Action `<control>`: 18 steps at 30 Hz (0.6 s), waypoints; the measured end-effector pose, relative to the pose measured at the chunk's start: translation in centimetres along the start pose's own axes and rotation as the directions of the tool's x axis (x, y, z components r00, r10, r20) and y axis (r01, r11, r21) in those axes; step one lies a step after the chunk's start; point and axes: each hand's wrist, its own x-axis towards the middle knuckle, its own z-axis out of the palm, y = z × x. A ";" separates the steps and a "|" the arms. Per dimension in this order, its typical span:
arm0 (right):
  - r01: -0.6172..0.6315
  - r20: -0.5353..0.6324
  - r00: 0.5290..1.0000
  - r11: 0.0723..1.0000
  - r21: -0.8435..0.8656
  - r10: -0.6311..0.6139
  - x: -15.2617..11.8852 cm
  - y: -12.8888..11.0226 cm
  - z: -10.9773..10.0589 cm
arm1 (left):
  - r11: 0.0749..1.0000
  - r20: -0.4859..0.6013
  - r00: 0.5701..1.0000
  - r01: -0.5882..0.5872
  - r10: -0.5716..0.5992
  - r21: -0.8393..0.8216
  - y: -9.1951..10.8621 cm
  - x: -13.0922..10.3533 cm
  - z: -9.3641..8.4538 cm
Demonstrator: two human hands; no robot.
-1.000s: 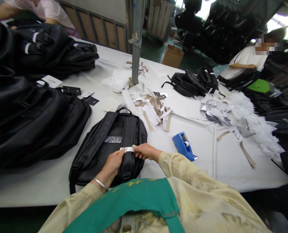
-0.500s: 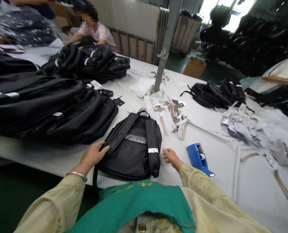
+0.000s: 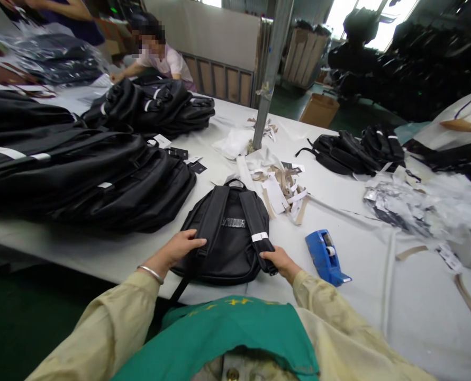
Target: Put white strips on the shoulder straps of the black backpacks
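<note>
A black backpack [image 3: 229, 254] lies on the white table in front of me, its two shoulder straps facing up and its top loop pointing away. My left hand [image 3: 182, 247] grips the left strap near its lower end, thumb on top; a loose strap end hangs toward the table's edge. On the other side, my right hand [image 3: 277, 260] pinches the lower part of the right strap, just below a white band [image 3: 260, 236]. Between the straps a strip of clear plastic [image 3: 233, 223] shows on the bag.
Piled black backpacks [image 3: 80, 180] fill the left. A blue tape dispenser [image 3: 326, 258] stands right of my right hand. Beyond are paper and tan strips [image 3: 285, 190], a metal post [image 3: 268, 84], more black bags [image 3: 350, 151], clear plastic [image 3: 410, 198] and other people.
My left hand has moved right onto the left strap. My right hand has taken hold of the right strap. The backpack has turned and shifted slightly.
</note>
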 end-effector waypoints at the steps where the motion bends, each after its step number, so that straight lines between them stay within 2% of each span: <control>1: 0.025 0.004 1.000 0.997 -0.077 -0.025 0.4 -0.6 -2.0 | 0.991 0.024 0.999 -0.022 0.025 -0.134 1.5 -0.2 -0.3; 3: 0.041 0.017 0.999 0.967 -0.251 -0.038 1.1 -1.9 -5.6 | 0.955 0.017 0.997 -0.066 0.074 -0.291 4.9 -0.3 -1.2; 5: 0.050 -0.027 0.997 0.897 -0.439 -0.068 1.6 -3.2 -7.8 | 0.946 -0.036 0.995 -0.101 0.095 -0.308 8.1 0.0 -2.1; 6: 0.076 -0.079 0.987 0.847 -0.525 -0.138 1.6 -4.0 -8.2 | 0.948 -0.059 0.994 -0.108 0.094 -0.300 9.4 0.3 -2.3; 7: 0.121 -0.141 0.957 0.790 -0.601 -0.254 1.5 -4.8 -7.9 | 0.949 -0.079 0.993 -0.108 0.088 -0.297 10.5 0.6 -2.4; 8: 0.182 -0.187 0.901 0.732 -0.656 -0.391 1.1 -5.8 -7.0 | 0.949 -0.095 0.993 -0.100 0.074 -0.300 11.4 1.0 -2.2; 10: 0.351 -0.178 0.775 0.647 -0.677 -0.607 -0.2 -7.7 -3.5 | 0.945 -0.112 0.993 -0.066 0.031 -0.321 12.4 1.8 -1.4; 11: 0.449 -0.125 0.745 0.632 -0.632 -0.655 -1.1 -8.6 -1.0 | 0.943 -0.115 0.993 -0.043 0.006 -0.330 12.7 2.2 -0.8; 12: 0.535 -0.033 0.755 0.644 -0.547 -0.655 -1.9 -9.4 1.8 | 0.942 -0.114 0.993 -0.020 -0.020 -0.336 12.9 2.6 -0.2; 13: 0.607 0.110 0.768 0.662 -0.441 -0.631 -2.7 -9.9 4.7 | 0.941 -0.105 0.994 0.004 -0.042 -0.339 12.9 2.9 0.5; 14: 0.638 0.204 0.767 0.689 -0.344 -0.608 -3.3 -10.3 7.7 | 0.940 -0.087 0.994 0.026 -0.059 -0.340 13.0 3.2 1.2; 16: 0.606 0.306 0.788 0.764 -0.224 -0.535 -3.9 -10.4 13.0 | 0.939 -0.047 0.996 0.059 -0.079 -0.339 13.1 3.8 2.2; 18: 0.486 0.310 0.846 0.867 -0.111 -0.434 -3.7 -10.1 16.7 | 0.937 -0.009 0.995 0.088 -0.097 -0.339 13.2 4.2 2.7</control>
